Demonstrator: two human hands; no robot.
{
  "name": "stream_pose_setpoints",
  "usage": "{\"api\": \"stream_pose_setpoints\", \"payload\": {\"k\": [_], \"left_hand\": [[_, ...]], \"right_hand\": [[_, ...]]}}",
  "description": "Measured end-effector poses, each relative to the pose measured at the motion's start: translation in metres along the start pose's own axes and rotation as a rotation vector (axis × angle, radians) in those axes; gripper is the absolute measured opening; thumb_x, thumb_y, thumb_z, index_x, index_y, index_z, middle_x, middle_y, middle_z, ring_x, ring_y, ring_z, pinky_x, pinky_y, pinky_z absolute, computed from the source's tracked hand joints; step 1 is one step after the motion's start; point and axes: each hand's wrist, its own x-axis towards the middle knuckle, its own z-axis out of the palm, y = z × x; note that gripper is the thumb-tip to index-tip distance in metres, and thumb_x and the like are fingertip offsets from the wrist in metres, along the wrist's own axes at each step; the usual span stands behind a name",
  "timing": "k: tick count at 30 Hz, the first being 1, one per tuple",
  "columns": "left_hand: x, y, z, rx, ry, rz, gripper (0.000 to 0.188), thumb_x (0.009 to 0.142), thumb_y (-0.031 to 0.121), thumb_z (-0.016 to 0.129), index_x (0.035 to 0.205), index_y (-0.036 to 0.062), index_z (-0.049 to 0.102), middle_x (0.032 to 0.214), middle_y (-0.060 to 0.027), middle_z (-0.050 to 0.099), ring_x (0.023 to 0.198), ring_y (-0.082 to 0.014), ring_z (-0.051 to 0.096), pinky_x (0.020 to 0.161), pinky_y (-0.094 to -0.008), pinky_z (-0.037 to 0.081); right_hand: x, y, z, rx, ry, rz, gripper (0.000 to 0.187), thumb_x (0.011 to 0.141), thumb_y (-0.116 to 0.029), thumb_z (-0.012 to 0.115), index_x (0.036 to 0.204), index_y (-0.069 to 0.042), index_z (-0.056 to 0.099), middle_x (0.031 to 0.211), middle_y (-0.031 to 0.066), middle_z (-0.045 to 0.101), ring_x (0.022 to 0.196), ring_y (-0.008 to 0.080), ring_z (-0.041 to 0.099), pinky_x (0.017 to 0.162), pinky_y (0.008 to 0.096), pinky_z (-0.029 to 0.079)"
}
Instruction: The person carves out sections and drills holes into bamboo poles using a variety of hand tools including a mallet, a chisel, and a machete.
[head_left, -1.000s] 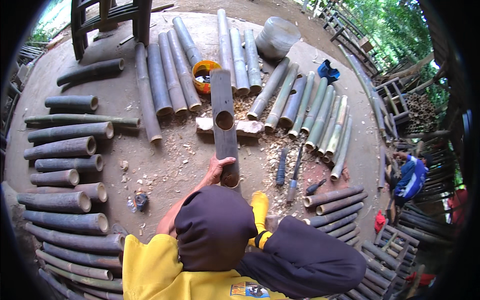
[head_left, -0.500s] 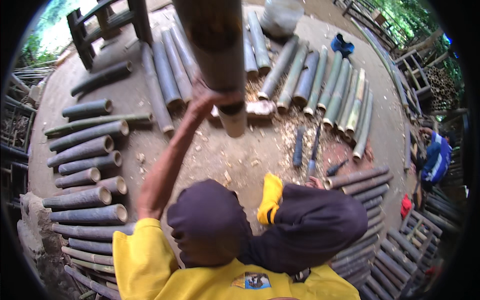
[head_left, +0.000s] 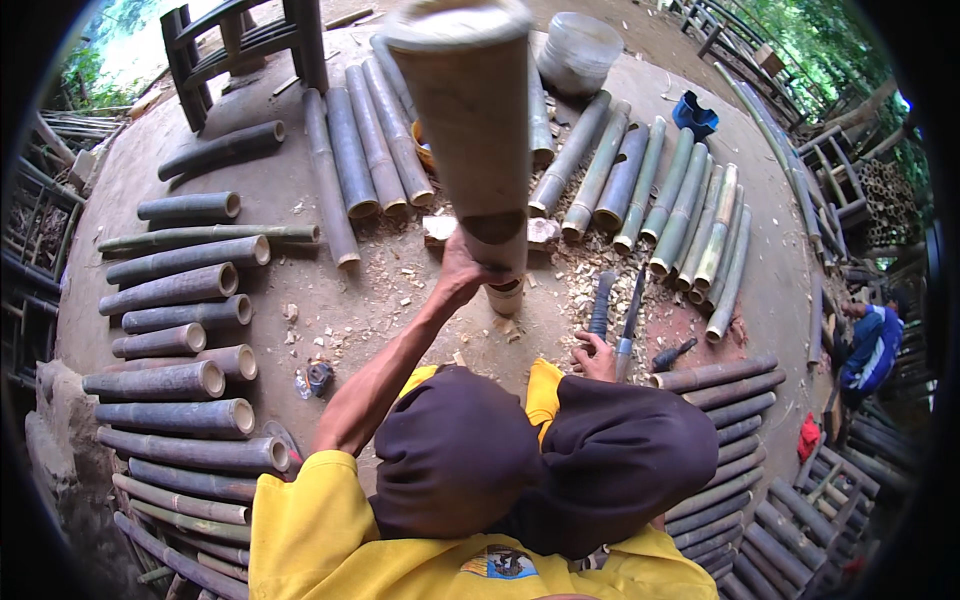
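Observation:
My left hand [head_left: 467,270] grips an upright bamboo tube [head_left: 470,130] near its lower part, fingers wrapped round it. Just above the hand, a dark notch shows in the tube's side. My right hand [head_left: 597,357] is low over the chips, fingers apart, at the near end of a dark ridged handle-like piece [head_left: 602,305]; whether it touches the piece is hard to tell. Right beside that lies a long knife [head_left: 631,318] with a dark blade. A small dark tool [head_left: 673,353] rests farther right.
Bamboo tubes lie in rows at left [head_left: 175,380], ahead [head_left: 375,165] and right [head_left: 730,400]. Wood chips [head_left: 600,265] litter the ground around a pale block [head_left: 438,230]. A clear plastic tub [head_left: 578,55] and blue container [head_left: 695,115] stand beyond. Another person [head_left: 872,345] is far right.
The bamboo tube has tipped so its pale upper end now shows, and its lower end has come nearer the ground. My right hand has moved left toward the ridged piece.

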Motion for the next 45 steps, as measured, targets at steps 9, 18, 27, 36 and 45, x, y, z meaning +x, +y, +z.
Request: {"api": "stream_pose_setpoints", "payload": {"k": [9,18,27,36,45], "left_hand": [[-0.047,0.005,-0.038,-0.69,-0.084,-0.15,0.061,0.059,-0.004,0.063,0.119,-0.0022,0.052,0.115,-0.0133,0.058,0.108,-0.0272,0.055,0.097,-0.0394,0.042],[-0.099,-0.033,-0.02,-1.058,0.542,-0.278,0.068,0.07,0.039,0.076,0.126,0.0122,0.049,0.128,-0.0101,0.051,0.119,-0.031,0.046,0.104,-0.0554,0.031],[-0.093,-0.031,-0.037,-1.106,0.412,-0.275,0.073,0.065,0.039,0.076,0.128,0.0146,0.048,0.131,-0.0104,0.049,0.122,-0.0312,0.043,0.104,-0.0546,0.03],[-0.092,0.025,-0.022,0.035,-0.1,0.118,0.103,0.059,0.032,0.083,0.138,0.0031,0.024,0.132,-0.015,0.042,0.127,-0.0322,0.039,0.105,-0.0503,0.034],[-0.085,0.013,0.008,-0.603,0.065,-0.088,0.107,0.056,0.028,0.082,0.142,0.0101,0.022,0.143,-0.0148,0.029,0.13,-0.0336,0.035,0.108,-0.0541,0.025]], "right_hand": [[0.016,-0.063,-0.02,1.109,-0.032,0.345,0.064,0.085,-0.05,0.052,0.132,-0.008,0.042,0.122,0.0157,0.052,0.098,0.0265,0.057,0.082,0.0414,0.048],[-0.029,-0.231,-0.087,0.001,0.104,-0.94,0.04,0.07,-0.02,0.066,0.099,0.007,0.058,0.102,0.0219,0.058,0.097,0.0269,0.056,0.087,0.0358,0.043],[-0.018,-0.206,-0.073,0.041,0.2,-0.894,0.044,0.073,-0.027,0.05,0.107,0.002,0.051,0.108,0.0233,0.055,0.1,0.0303,0.054,0.092,0.042,0.041],[-0.007,0.004,0.042,0.988,0.116,0.299,0.035,0.083,-0.03,0.051,0.097,0.0,0.06,0.093,0.0109,0.062,0.086,0.0207,0.059,0.082,0.0328,0.046],[0.013,-0.061,-0.068,0.378,0.504,-0.224,0.026,0.086,-0.028,0.052,0.094,-0.007,0.065,0.093,0.0081,0.066,0.083,0.016,0.059,0.08,0.0325,0.044]]}}
